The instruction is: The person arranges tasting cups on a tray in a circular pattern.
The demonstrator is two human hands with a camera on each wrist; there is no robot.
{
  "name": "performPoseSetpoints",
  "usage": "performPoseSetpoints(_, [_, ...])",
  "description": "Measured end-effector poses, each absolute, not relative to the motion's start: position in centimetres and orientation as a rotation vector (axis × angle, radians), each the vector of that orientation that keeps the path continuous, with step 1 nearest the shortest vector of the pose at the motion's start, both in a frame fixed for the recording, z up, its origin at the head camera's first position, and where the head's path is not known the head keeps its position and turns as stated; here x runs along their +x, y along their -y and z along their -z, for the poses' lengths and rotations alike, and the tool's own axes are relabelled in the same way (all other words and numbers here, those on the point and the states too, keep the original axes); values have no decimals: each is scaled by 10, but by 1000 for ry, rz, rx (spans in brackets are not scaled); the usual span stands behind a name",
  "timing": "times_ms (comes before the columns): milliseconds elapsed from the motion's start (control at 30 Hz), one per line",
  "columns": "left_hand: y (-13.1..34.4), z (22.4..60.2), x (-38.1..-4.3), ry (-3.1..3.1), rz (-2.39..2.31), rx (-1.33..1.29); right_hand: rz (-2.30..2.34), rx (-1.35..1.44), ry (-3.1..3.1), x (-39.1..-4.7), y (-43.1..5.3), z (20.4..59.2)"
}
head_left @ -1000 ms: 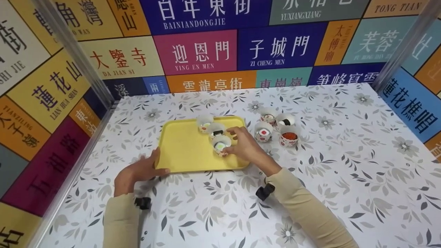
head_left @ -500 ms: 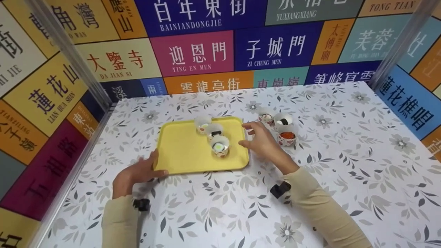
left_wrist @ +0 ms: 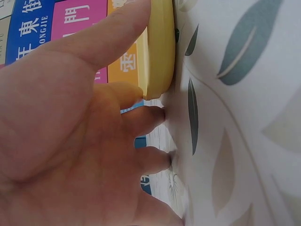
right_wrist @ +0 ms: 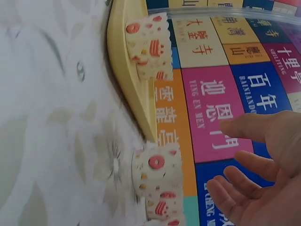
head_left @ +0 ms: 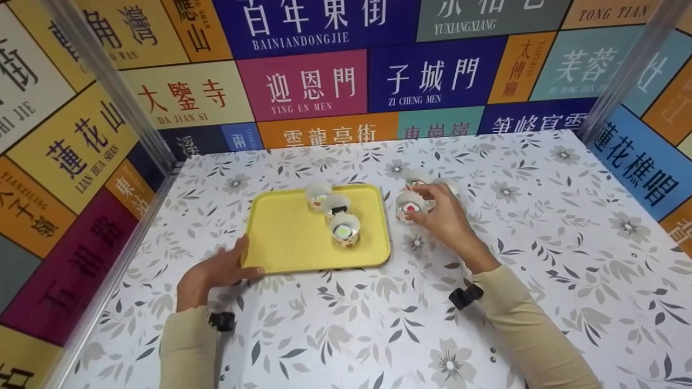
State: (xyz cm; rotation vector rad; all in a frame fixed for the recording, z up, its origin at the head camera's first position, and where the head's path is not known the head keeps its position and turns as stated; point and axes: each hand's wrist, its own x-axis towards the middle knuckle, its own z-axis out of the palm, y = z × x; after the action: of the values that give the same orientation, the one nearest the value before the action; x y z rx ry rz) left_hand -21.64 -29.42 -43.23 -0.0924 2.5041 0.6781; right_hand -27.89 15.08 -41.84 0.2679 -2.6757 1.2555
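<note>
My left hand (head_left: pixel 219 270) rests at the near left corner of the yellow tray (head_left: pixel 286 232); in the left wrist view its thumb (left_wrist: pixel 127 23) lies against the rim and the other fingertips touch the table. On the tray stand three printed paper cups holding sushi pieces: a green-centred roll (head_left: pixel 343 231), a black-banded piece (head_left: pixel 339 209) and one more (head_left: pixel 319 197) behind. My right hand (head_left: pixel 440 213) reaches over a paper cup (head_left: pixel 405 213) with a red-centred sushi roll (head_left: pixel 409 207). The right wrist view shows its fingers (right_wrist: pixel 254 165) spread, above the paper cups (right_wrist: pixel 157 165).
Behind my right hand are more paper cups; one (head_left: pixel 415 177) shows its rim and another (head_left: pixel 447 186) is mostly covered by the hand. A floral cloth (head_left: pixel 335 335) covers the table. Sign-printed panels (head_left: pixel 303 81) stand along its back and sides.
My right hand has let go of the green-centred roll's cup on the tray and moved right, to the red-centred roll's cup. The left hand stays at the tray corner.
</note>
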Motion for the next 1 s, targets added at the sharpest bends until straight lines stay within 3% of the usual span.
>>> performPoseSetpoints(600, [294, 433, -218, -2493, -709, -81, -1248, 115, 2782, -289, -213, 420])
performPoseSetpoints(1000, [296, 434, -218, -2492, -689, -92, -1297, 106, 2860, -295, -230, 429])
